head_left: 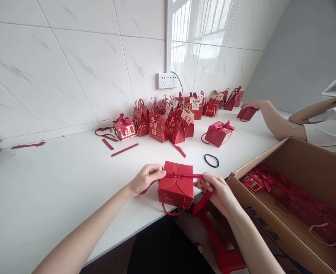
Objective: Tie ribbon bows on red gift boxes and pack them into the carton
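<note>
A red gift box (175, 190) stands at the table's front edge, with a twisted red cord handle (173, 213) hanging down its near side. Across its petal-folded top runs a red ribbon (189, 176), knotted at the middle. My left hand (148, 178) pinches one ribbon end at the box's left edge, and a tail hangs below the fingers. On the right, my right hand (215, 188) pinches the other end between thumb and fingers, pulled straight out from the knot. A long tail drops from it past the table edge.
Several red boxes (158, 127) line the wall; a bowed box (219, 134) and black ring (211, 160) lie nearer. Ribbon strips (124, 150) lie left. An open carton (256, 213) of red boxes stands right. Another person's hand (255, 104) touches a box at the back right.
</note>
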A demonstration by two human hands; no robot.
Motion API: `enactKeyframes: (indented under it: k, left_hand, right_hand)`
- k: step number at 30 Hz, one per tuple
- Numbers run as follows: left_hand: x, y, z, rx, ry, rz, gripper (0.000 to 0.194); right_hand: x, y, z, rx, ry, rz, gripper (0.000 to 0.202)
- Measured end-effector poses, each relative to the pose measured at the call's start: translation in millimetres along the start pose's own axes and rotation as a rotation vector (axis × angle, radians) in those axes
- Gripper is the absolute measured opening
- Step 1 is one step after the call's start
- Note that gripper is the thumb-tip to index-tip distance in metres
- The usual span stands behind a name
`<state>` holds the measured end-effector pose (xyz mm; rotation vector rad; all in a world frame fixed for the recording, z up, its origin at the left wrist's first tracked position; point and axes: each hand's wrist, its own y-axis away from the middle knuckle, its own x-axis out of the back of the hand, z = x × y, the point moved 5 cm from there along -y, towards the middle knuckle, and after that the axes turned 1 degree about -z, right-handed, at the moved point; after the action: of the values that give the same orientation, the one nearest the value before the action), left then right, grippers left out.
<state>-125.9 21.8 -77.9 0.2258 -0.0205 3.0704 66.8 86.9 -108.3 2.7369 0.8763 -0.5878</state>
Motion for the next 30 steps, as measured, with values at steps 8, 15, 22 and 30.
enactKeyframes:
  k: [8,15,22,30]
  left_hand:
    - [10.0,-3,14,-0.017,-0.207,0.060,0.036]
    - [18.7,-26,55,0.014,-0.556,0.155,0.031]
    - [17.0,-2,34,0.237,-0.409,0.090,0.033]
    - [12.6,15,16,0.295,-0.209,-0.009,0.041]
  right_hand:
    - [6,14,1,0.012,0.313,-0.020,0.047]
    - [-16,42,-23,0.027,0.797,-0.117,0.051]
    - [6,4,-38,0.011,0.594,-0.141,0.047]
    - [-7,-17,-37,-0.116,0.706,-0.299,0.049]
